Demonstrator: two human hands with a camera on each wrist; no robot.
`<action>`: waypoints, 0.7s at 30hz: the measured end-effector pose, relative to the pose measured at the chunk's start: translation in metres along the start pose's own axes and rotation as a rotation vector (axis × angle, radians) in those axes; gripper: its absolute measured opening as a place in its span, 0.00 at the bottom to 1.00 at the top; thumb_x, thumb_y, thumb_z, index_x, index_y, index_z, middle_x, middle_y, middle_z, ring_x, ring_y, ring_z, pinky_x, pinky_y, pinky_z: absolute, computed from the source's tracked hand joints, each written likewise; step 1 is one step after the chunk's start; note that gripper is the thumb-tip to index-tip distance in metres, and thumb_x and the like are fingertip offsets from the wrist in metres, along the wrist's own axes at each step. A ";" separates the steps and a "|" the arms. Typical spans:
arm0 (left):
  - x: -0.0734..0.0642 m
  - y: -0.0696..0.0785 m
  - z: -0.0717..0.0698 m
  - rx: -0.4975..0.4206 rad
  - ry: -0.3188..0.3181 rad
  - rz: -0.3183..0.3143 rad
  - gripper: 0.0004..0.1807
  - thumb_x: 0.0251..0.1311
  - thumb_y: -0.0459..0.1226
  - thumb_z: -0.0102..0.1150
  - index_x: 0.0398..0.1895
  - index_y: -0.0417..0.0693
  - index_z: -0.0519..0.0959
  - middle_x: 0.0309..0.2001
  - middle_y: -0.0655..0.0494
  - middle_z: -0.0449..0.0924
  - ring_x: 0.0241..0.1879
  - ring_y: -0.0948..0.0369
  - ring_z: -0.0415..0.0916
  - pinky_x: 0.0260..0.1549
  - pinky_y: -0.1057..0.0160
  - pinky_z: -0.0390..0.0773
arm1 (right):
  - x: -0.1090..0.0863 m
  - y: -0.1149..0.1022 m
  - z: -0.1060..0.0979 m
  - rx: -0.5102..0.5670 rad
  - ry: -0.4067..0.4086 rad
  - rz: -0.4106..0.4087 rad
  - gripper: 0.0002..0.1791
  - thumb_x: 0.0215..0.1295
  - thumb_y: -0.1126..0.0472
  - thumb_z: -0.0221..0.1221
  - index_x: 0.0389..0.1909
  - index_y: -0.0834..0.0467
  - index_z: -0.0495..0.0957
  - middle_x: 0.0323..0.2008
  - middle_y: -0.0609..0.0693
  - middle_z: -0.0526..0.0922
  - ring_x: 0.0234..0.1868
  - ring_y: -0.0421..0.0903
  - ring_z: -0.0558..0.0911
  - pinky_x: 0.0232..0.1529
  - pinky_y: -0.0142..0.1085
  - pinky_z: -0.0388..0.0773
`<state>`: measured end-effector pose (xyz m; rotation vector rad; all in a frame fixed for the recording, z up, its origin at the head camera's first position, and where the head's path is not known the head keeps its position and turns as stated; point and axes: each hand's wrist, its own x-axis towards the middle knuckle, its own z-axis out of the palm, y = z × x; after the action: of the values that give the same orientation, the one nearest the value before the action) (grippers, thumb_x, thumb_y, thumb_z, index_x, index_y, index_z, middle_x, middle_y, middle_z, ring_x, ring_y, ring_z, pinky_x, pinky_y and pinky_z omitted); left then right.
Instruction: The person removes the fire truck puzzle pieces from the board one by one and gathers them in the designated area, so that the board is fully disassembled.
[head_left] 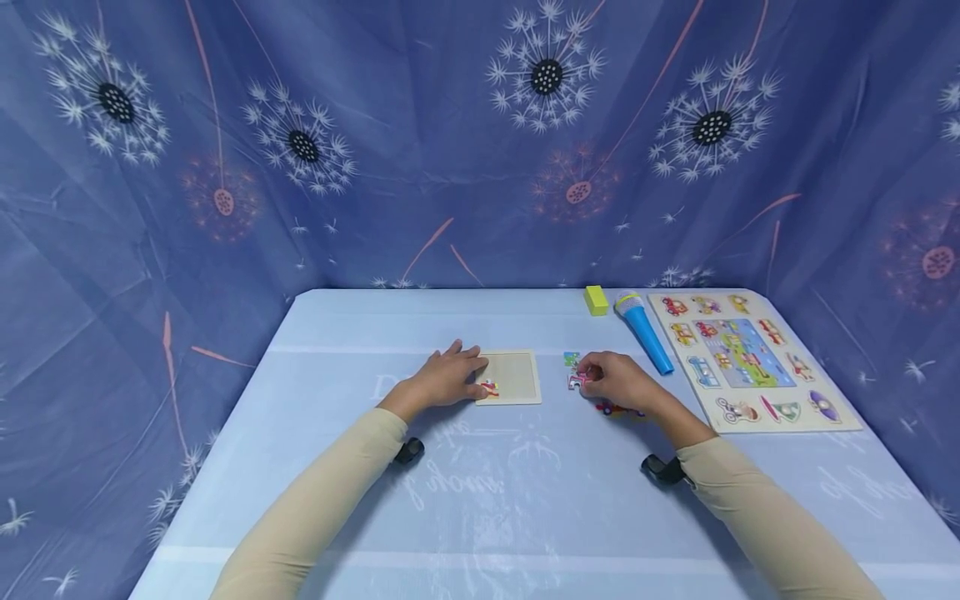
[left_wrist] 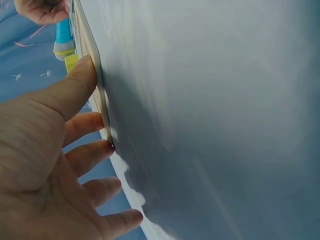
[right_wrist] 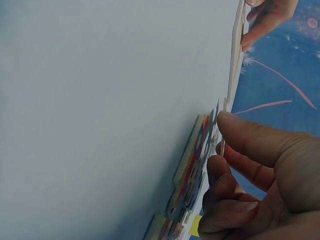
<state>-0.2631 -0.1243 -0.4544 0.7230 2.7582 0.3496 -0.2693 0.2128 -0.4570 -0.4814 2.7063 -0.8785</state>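
Observation:
A shallow wooden puzzle tray (head_left: 514, 381) lies near the middle of the table, with one colourful puzzle piece (head_left: 491, 387) in its lower left corner. My left hand (head_left: 444, 379) rests at the tray's left side, fingers spread; the thumb (left_wrist: 82, 82) presses on the rim in the left wrist view. To the right of the tray, my right hand (head_left: 619, 381) pinches a thin pink-patterned puzzle piece (head_left: 577, 381) between thumb and fingers. In the right wrist view that piece shows edge-on. A green-and-blue puzzle piece (head_left: 572, 358) lies just beyond it, and more pieces (head_left: 611, 409) lie partly under the right hand.
At the back right are a yellow block (head_left: 596, 300) and a blue toy microphone (head_left: 647, 333). A large wooden peg puzzle board (head_left: 697, 417) with vehicle and toy pictures covers the table's right side. A blue dandelion-print curtain (head_left: 420, 150) hangs behind the table.

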 end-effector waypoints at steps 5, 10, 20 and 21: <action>0.001 0.000 0.001 0.002 0.002 -0.003 0.37 0.68 0.55 0.62 0.76 0.51 0.68 0.79 0.49 0.57 0.80 0.41 0.43 0.71 0.31 0.52 | 0.001 -0.004 -0.002 -0.002 -0.003 0.029 0.16 0.65 0.64 0.67 0.53 0.62 0.81 0.37 0.52 0.80 0.38 0.48 0.75 0.40 0.41 0.72; 0.002 0.000 0.002 0.005 0.004 0.001 0.37 0.68 0.55 0.62 0.76 0.51 0.69 0.79 0.49 0.58 0.80 0.41 0.44 0.71 0.30 0.52 | 0.000 -0.004 -0.001 -0.014 -0.016 0.042 0.17 0.65 0.64 0.67 0.54 0.61 0.82 0.38 0.52 0.80 0.38 0.48 0.75 0.40 0.40 0.73; 0.001 0.001 0.001 -0.005 0.003 -0.006 0.36 0.68 0.54 0.62 0.76 0.51 0.69 0.79 0.49 0.57 0.80 0.41 0.43 0.71 0.31 0.52 | 0.001 -0.009 -0.010 -0.001 0.114 0.033 0.21 0.68 0.63 0.65 0.61 0.61 0.79 0.42 0.56 0.80 0.36 0.49 0.75 0.35 0.39 0.74; 0.000 0.001 0.001 -0.007 0.003 -0.006 0.36 0.68 0.54 0.62 0.76 0.51 0.68 0.79 0.49 0.57 0.80 0.41 0.43 0.71 0.31 0.52 | 0.002 -0.009 -0.011 0.002 0.114 0.025 0.23 0.68 0.62 0.65 0.63 0.61 0.78 0.42 0.56 0.80 0.35 0.49 0.75 0.35 0.39 0.74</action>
<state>-0.2629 -0.1233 -0.4550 0.7133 2.7598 0.3591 -0.2722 0.2107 -0.4430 -0.4076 2.8073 -0.9291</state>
